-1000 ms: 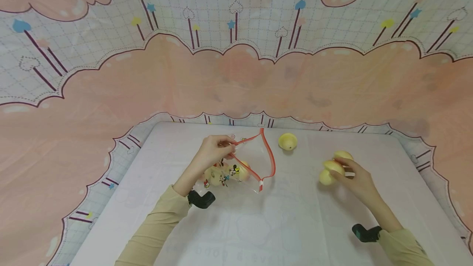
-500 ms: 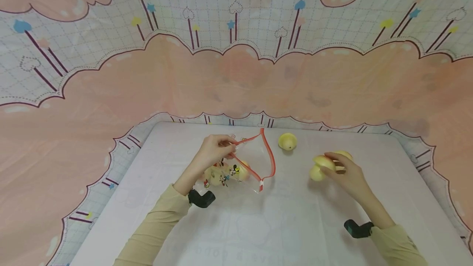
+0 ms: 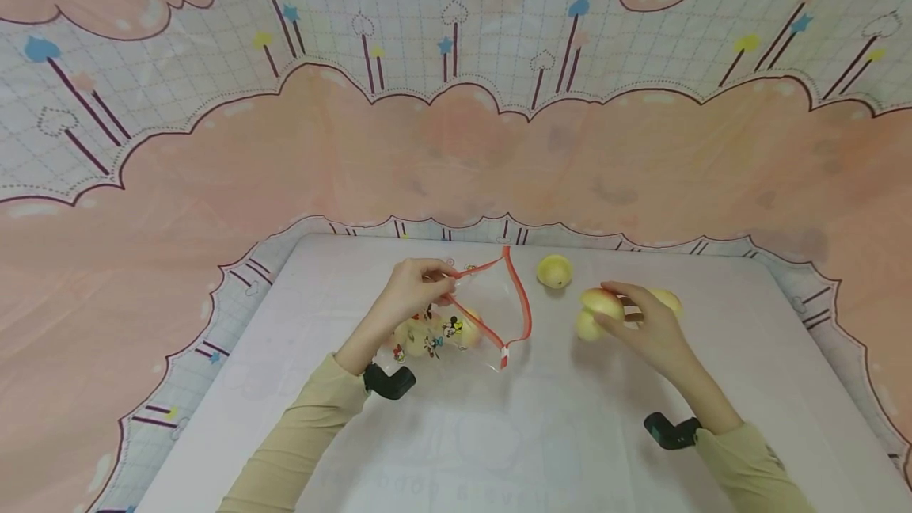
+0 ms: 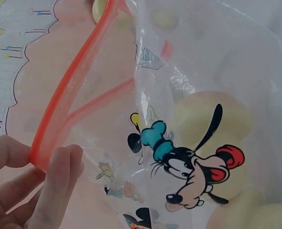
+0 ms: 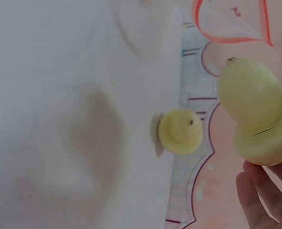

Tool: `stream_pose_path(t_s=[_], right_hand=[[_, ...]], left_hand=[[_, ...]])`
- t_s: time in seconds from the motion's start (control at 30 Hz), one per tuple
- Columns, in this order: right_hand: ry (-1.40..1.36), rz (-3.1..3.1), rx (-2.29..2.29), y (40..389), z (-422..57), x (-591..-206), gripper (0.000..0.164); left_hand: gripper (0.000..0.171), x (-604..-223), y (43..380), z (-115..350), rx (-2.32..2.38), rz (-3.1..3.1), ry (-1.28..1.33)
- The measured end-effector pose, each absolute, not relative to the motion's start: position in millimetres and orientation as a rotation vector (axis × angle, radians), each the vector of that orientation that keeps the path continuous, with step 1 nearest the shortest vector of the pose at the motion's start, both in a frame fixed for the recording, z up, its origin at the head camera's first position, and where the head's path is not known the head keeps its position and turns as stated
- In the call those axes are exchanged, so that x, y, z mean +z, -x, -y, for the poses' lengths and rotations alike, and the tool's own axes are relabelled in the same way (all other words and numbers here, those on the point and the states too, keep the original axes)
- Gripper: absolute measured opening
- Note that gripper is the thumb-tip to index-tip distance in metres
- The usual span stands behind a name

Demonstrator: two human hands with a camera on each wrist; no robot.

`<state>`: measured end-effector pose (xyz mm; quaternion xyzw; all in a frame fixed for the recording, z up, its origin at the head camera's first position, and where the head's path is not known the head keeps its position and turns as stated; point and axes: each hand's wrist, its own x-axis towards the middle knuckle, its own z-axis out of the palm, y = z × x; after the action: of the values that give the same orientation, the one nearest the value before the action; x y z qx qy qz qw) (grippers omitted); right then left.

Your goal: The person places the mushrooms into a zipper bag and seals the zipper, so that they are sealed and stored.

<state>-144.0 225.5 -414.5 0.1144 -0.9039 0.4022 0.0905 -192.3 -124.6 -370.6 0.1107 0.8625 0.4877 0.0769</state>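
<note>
My left hand [image 3: 413,291] pinches the red zip edge of a clear zip bag [image 4: 145,100] printed with cartoon figures. The bag's mouth gapes toward the right, and several pale yellow pieces [image 4: 217,119] show through its plastic. Raised over the table, a pale yellow mushroom-shaped piece [image 5: 250,95] with a rounded stalk and a wide, faintly reddish cap is held by the fingers and thumb of my right hand [image 3: 651,331]. It is to the right of the bag's mouth, stalk pointing down and left in the head view.
A similar yellow mushroom-shaped piece [image 3: 554,271] lies near the table's back edge, between bag and right hand. Another yellow piece [image 3: 667,302] sits just behind the right hand, partly covered by it. The white-covered table [image 3: 541,426] meets a peach cloud-patterned cloth [image 3: 456,157] at the back.
My right hand has moved left with the mushroom-shaped piece, away from the yellow piece behind it and nearer the bag. The left hand and bag have stayed in place.
</note>
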Motion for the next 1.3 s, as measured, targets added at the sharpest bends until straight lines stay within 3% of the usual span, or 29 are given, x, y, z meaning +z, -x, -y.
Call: stream_pose_path(t_s=[1.3], right_hand=[[-0.531, 2.635, 1.474, 174, -135, -415, 0.051]], left_hand=[[0.024, -367, 192, 120, 1.439, -2.585, -0.328]])
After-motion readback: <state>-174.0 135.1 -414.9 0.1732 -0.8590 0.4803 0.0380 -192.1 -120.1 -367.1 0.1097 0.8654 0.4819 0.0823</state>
